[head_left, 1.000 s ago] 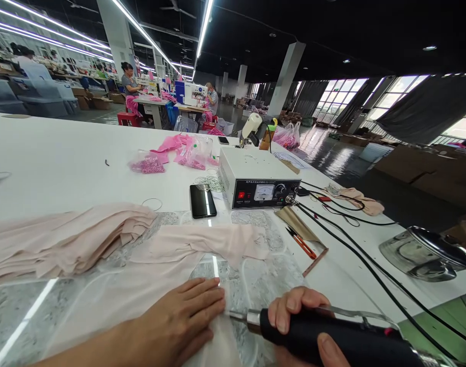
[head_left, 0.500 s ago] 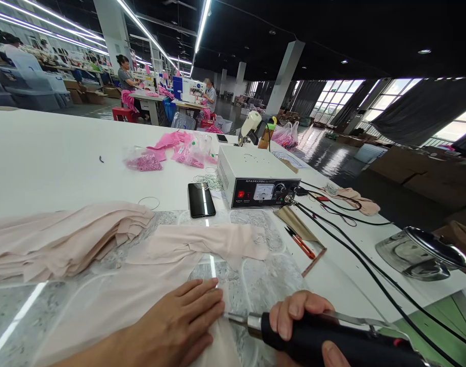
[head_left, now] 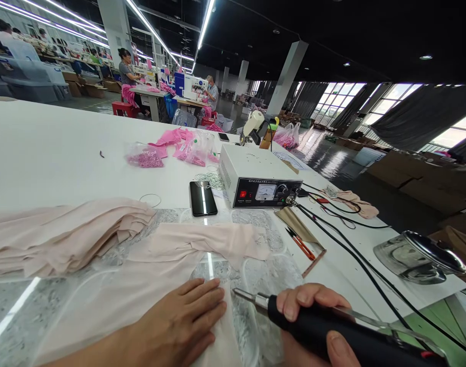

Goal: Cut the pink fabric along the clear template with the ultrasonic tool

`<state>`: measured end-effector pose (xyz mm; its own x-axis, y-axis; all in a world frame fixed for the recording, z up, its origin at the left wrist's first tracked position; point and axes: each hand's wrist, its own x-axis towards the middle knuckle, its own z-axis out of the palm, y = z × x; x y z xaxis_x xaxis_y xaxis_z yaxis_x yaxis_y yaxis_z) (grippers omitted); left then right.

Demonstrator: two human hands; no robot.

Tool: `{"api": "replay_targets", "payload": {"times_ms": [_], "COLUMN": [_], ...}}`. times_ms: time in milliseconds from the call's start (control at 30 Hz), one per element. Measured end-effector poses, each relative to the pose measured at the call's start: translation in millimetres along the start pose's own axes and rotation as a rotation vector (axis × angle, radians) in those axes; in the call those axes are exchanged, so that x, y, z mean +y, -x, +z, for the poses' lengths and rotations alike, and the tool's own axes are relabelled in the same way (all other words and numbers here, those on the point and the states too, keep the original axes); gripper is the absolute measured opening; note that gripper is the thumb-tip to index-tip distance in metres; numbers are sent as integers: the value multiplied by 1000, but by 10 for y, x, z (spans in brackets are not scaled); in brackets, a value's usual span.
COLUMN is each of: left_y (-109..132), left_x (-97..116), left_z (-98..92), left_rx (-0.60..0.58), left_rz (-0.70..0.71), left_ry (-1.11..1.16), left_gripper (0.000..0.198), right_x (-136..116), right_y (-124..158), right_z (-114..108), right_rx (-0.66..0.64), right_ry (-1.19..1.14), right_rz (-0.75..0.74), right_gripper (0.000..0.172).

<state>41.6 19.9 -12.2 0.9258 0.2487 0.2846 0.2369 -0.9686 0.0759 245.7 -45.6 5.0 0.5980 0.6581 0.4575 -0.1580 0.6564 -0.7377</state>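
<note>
My left hand [head_left: 187,318] lies flat on a thin beige fabric piece [head_left: 148,275], fingers stretched out and pressing it to the grey marbled mat [head_left: 257,283]. In my right hand [head_left: 312,311] is a black ultrasonic hand tool [head_left: 332,336] with a pointed metal tip. That tip hangs just right of my left fingertips, a little apart from them, near the fabric's edge. The upper part of the fabric is bunched in folds. Behind it stands a white ultrasonic control box [head_left: 269,193] with a dial and a lit red switch.
Stacked beige fabric [head_left: 72,232] lies at left. A black phone [head_left: 202,199], orange thread snips [head_left: 300,243] and bagged pink pieces [head_left: 144,155] are on the white table [head_left: 57,153]. Black cables [head_left: 355,255] run past a steel pot [head_left: 412,260] at right. Co-workers sit at sewing machines beyond.
My right hand has drawn the tool to the right and its tip now shows up off the fabric's edge beside my left fingers. My left hand stays in place.
</note>
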Motion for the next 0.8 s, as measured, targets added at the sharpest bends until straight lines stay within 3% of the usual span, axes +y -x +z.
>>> {"api": "replay_targets", "payload": {"times_ms": [633,800], "left_y": [17,19], "left_x": [3,0], "left_z": [41,47], "left_rx": [104,41], "left_rz": [-37,-33], "left_ry": [69,73], "left_gripper": [33,38], "right_x": [80,68], "right_y": [-21,-27], "right_z": [62,52], "right_rx": [-57,-84], "right_ry": [38,60], "right_rz": [11,4], "right_gripper": [15,10]}}
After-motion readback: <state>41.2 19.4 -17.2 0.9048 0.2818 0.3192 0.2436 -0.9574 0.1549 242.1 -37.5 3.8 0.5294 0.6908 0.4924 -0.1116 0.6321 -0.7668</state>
